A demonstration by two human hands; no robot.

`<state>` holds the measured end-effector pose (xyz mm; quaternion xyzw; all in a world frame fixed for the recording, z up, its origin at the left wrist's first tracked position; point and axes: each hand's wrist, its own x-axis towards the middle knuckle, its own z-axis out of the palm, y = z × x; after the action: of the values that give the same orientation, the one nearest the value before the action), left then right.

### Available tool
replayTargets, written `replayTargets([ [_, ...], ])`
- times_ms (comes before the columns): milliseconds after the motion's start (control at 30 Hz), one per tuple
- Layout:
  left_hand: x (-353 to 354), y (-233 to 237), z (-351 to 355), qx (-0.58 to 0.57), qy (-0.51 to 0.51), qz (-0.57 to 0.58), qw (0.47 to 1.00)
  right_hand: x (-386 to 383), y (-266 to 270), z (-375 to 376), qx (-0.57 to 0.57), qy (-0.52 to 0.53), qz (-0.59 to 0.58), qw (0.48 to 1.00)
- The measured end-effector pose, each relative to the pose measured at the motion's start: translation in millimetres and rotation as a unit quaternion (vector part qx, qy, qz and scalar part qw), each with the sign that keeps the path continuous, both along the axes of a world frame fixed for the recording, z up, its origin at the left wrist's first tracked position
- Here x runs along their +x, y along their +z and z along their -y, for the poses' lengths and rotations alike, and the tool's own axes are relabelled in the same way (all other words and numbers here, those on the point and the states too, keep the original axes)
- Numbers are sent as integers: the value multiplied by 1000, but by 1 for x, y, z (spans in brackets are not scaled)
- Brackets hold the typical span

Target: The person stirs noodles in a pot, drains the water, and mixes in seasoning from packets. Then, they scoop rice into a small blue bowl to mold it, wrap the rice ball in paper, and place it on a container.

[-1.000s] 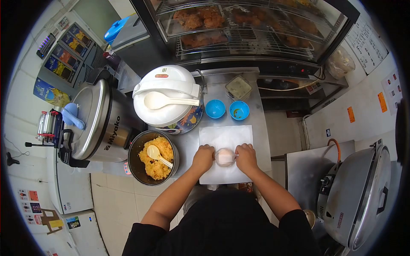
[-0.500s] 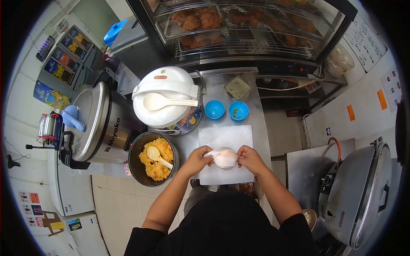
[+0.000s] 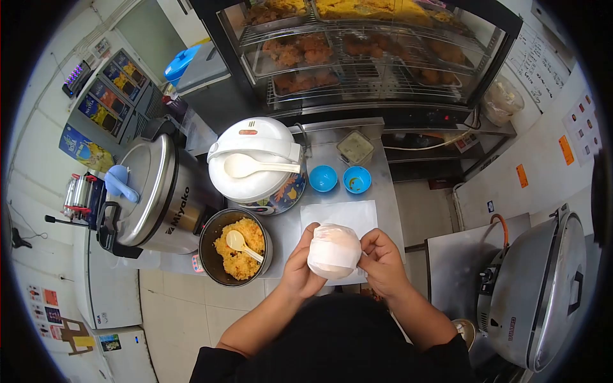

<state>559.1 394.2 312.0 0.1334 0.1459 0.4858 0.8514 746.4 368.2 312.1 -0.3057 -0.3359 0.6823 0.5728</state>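
Note:
A round bundle wrapped in white paper (image 3: 334,251) is held up in front of my body; what lies inside cannot be made out. My left hand (image 3: 302,265) is closed around its left side, palm under it. At the bundle's right side, my right hand (image 3: 382,260) pinches the paper with bent fingers. Beneath it, a white paper sheet (image 3: 354,214) lies on the metal counter. Left of my left hand stands a dark pot (image 3: 205,255) of yellow-orange rice (image 3: 242,258), with a cream spoon (image 3: 246,246) resting in it.
Behind the sheet sit two blue bowls (image 3: 323,179) and a square lidded container (image 3: 355,147). A white rice cooker (image 3: 246,185) carries another spoon (image 3: 255,166) on its lid. Further left is a large Miyako cooker (image 3: 143,198). A glass cabinet (image 3: 364,92) of fried food stands at the back.
The bundle has been raised off the sheet toward me. My left hand has shifted from pinching its edge to cupping its side. The camera view has tilted up slightly.

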Motion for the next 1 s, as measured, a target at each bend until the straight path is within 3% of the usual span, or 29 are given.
replayTargets([
  [133,6,-1,10,-20,-13,-11,1000,3,7,6,-29,-2,23,999],
  [333,7,3,17,-34,15,-183,982,6,15,14,-46,-22,56,997],
  [433,-7,-22,16,131,28,-366,921,7,22,16,-51,-20,75,996],
  [533,-32,-17,13,71,-55,-275,957,8,24,18,-44,-9,94,995],
  [633,-48,14,5,12,-165,-81,983,10,30,20,-28,13,120,992],
  [767,-49,16,13,44,-200,-217,954,9,33,19,17,37,162,986],
  [900,-39,17,23,12,-151,-188,970,17,30,17,0,49,136,989],
  [1000,-29,4,34,-32,-100,-151,983,22,16,17,-48,47,54,996],
])
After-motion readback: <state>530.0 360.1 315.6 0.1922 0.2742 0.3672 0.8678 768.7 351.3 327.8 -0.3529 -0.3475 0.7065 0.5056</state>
